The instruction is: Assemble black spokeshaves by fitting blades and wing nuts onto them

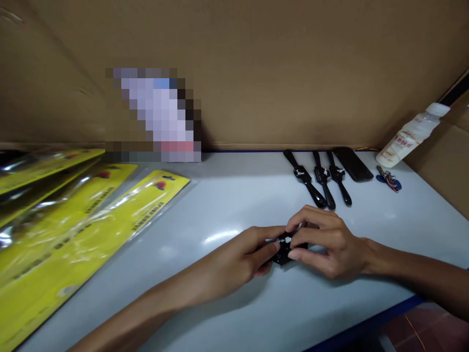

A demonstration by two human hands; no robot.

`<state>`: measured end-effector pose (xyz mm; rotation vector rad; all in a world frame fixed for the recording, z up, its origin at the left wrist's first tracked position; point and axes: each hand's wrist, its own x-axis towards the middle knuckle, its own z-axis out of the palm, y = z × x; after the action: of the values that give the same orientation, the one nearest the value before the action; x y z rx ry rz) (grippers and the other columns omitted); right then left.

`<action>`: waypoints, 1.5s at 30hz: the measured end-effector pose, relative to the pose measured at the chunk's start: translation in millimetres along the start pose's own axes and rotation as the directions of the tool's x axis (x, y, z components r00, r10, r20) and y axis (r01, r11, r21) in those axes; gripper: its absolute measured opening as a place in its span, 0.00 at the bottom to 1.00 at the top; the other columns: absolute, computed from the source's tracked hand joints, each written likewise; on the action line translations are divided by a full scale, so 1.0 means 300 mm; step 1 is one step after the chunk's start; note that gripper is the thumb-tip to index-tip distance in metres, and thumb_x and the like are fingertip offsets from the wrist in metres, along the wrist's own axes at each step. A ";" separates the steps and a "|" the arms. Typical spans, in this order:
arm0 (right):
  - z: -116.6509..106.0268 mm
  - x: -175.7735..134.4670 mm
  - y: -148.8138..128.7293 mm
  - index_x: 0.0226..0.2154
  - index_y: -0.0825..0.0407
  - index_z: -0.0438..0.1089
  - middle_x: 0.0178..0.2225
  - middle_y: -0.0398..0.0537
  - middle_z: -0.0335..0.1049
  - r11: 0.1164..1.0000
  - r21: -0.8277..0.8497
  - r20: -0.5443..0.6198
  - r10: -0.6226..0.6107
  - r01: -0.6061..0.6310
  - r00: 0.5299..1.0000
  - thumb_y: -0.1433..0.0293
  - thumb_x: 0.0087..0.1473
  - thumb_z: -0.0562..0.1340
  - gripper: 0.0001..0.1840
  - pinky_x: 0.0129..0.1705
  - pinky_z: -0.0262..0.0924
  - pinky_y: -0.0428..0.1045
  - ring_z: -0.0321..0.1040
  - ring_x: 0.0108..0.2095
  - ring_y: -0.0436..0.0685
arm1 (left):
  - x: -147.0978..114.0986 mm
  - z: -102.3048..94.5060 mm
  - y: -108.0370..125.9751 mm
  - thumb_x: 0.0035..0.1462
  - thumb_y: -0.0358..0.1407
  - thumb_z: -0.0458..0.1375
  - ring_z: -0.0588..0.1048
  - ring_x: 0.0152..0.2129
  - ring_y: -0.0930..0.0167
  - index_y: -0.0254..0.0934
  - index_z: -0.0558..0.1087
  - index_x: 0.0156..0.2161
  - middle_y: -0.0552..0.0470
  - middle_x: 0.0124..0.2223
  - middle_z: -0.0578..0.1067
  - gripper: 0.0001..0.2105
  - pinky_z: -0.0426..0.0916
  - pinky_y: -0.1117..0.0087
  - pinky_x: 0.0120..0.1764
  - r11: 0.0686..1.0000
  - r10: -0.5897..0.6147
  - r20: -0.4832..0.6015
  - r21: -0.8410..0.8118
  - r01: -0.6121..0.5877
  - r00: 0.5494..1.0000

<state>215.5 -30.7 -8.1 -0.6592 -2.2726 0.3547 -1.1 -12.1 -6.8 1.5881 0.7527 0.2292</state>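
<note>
A black spokeshave (282,255) is between my two hands, above the front middle of the table. My left hand (254,252) is closed round its left part, the thumb lying on the black body. From the right, the bent fingers and thumb of my right hand (326,242) grip the body beside small silver screws. Both handles are mostly hidden by the fingers. Beyond my right hand, three similar black spokeshaves lie side by side: a left one (303,177), a middle one (323,177) and a right one (339,176).
Yellow spokeshave packages (110,230) in clear plastic cover the table's left side. A dark phone (353,165), keys (389,179) and a tilted milky bottle (408,137) are at the back right. A cardboard wall (274,73) rises behind the pale table (220,195). One upright item is blurred out.
</note>
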 end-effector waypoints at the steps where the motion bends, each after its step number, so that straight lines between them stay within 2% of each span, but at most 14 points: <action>1: -0.003 0.002 -0.006 0.30 0.55 0.71 0.34 0.52 0.72 1.000 0.015 -0.022 0.004 -0.004 1.000 0.71 0.62 0.60 0.10 0.34 0.67 0.49 0.67 0.34 0.52 | 0.000 0.000 0.002 0.65 0.44 0.47 0.56 0.21 0.75 0.35 0.72 0.55 0.62 0.23 0.58 0.21 0.53 0.72 0.27 1.000 -0.005 0.004 0.001 0.005 1.000; 4: -0.010 0.004 -0.011 0.34 0.57 0.72 0.33 0.52 0.71 0.997 -0.004 -0.075 0.078 -0.079 0.994 0.74 0.62 0.58 0.07 0.36 0.68 0.49 0.69 0.34 0.52 | -0.001 0.001 0.012 0.65 0.43 0.48 0.56 0.21 0.75 0.35 0.72 0.56 0.62 0.22 0.58 0.21 0.53 0.73 0.27 1.000 -0.020 0.006 0.005 0.020 1.000; 6: -0.010 0.002 -0.006 0.34 0.57 0.72 0.34 0.52 0.71 0.994 -0.046 -0.056 0.094 -0.097 0.994 0.75 0.62 0.58 0.08 0.37 0.68 0.50 0.68 0.34 0.53 | -0.002 0.002 0.016 0.64 0.43 0.48 0.56 0.21 0.75 0.36 0.72 0.56 0.62 0.22 0.58 0.21 0.53 0.73 0.27 1.000 -0.020 0.000 0.004 0.020 1.000; 10: -0.006 -0.005 0.007 0.33 0.58 0.73 0.34 0.54 0.73 0.996 -0.092 0.000 0.007 -0.007 1.000 0.75 0.61 0.59 0.08 0.36 0.66 0.51 0.66 0.33 0.53 | -0.005 0.001 0.017 0.64 0.43 0.49 0.56 0.21 0.75 0.34 0.72 0.57 0.61 0.23 0.59 0.22 0.54 0.73 0.27 0.999 -0.033 0.001 -0.018 0.033 0.999; 16: -0.007 -0.011 0.009 0.31 0.58 0.72 0.34 0.55 0.72 0.993 -0.120 -0.026 0.013 -0.016 1.000 0.74 0.60 0.60 0.08 0.35 0.66 0.52 0.66 0.33 0.54 | -0.007 0.005 0.016 0.64 0.42 0.50 0.56 0.21 0.75 0.35 0.70 0.59 0.61 0.23 0.59 0.22 0.55 0.73 0.27 0.999 -0.034 0.004 -0.025 0.034 0.999; 21: -0.004 -0.011 0.004 0.28 0.58 0.73 0.34 0.55 0.72 0.992 -0.103 0.001 -0.067 0.067 0.998 0.75 0.60 0.60 0.10 0.34 0.66 0.52 0.67 0.32 0.54 | -0.006 0.012 0.013 0.65 0.42 0.47 0.58 0.23 0.75 0.36 0.71 0.57 0.60 0.25 0.60 0.21 0.56 0.72 0.28 1.000 0.006 -0.024 -0.021 -0.006 1.000; 28: -0.010 -0.006 -0.001 0.38 0.57 0.76 0.37 0.55 0.72 0.986 -0.139 0.027 -0.091 0.094 0.995 0.75 0.61 0.58 0.10 0.35 0.68 0.52 0.67 0.34 0.55 | -0.004 0.011 0.015 0.65 0.41 0.47 0.57 0.22 0.75 0.36 0.70 0.58 0.60 0.25 0.60 0.21 0.56 0.73 0.28 1.000 0.009 -0.022 0.010 -0.009 1.000; 31: -0.007 -0.007 0.001 0.41 0.58 0.74 0.36 0.54 0.73 0.987 -0.148 0.032 -0.060 0.064 0.998 0.77 0.61 0.57 0.11 0.36 0.68 0.53 0.68 0.35 0.55 | -0.003 0.011 0.023 0.65 0.40 0.46 0.57 0.22 0.75 0.35 0.72 0.56 0.61 0.24 0.59 0.20 0.56 0.73 0.28 1.000 -0.007 -0.013 0.010 0.007 1.000; 35: -0.002 -0.011 0.001 0.36 0.58 0.73 0.35 0.55 0.73 0.991 -0.127 -0.009 0.029 -0.030 1.000 0.77 0.60 0.59 0.07 0.36 0.67 0.53 0.67 0.34 0.55 | -0.005 0.012 0.028 0.66 0.40 0.46 0.57 0.22 0.74 0.36 0.73 0.54 0.61 0.24 0.59 0.19 0.56 0.72 0.29 1.000 -0.010 -0.021 0.011 0.010 1.000; 39: -0.005 -0.012 -0.004 0.30 0.57 0.72 0.35 0.56 0.72 0.994 -0.112 -0.039 -0.001 -0.003 0.999 0.76 0.59 0.60 0.07 0.35 0.66 0.53 0.67 0.34 0.55 | -0.006 0.012 0.022 0.65 0.41 0.47 0.58 0.23 0.74 0.37 0.71 0.56 0.60 0.25 0.60 0.20 0.56 0.72 0.29 1.000 0.001 -0.033 -0.004 -0.001 0.999; 42: -0.007 -0.011 -0.006 0.33 0.56 0.74 0.37 0.55 0.72 0.991 -0.121 0.009 -0.061 0.062 0.998 0.75 0.59 0.60 0.06 0.36 0.67 0.53 0.67 0.35 0.55 | -0.003 0.010 0.017 0.65 0.41 0.47 0.58 0.22 0.75 0.35 0.71 0.56 0.60 0.25 0.60 0.21 0.57 0.72 0.29 1.000 -0.004 -0.013 -0.017 0.003 1.000; 45: -0.006 -0.012 -0.004 0.41 0.55 0.75 0.39 0.54 0.71 0.986 -0.159 0.066 -0.048 0.058 0.997 0.75 0.61 0.58 0.10 0.38 0.68 0.54 0.67 0.38 0.56 | -0.002 0.010 0.014 0.65 0.41 0.47 0.58 0.23 0.75 0.34 0.72 0.55 0.59 0.26 0.61 0.20 0.57 0.72 0.29 1.000 -0.016 -0.018 0.005 0.016 1.000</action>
<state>218.5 -33.6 -8.3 -0.6756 -2.3913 0.1694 1.5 -14.6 -3.2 1.5865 0.7806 0.2299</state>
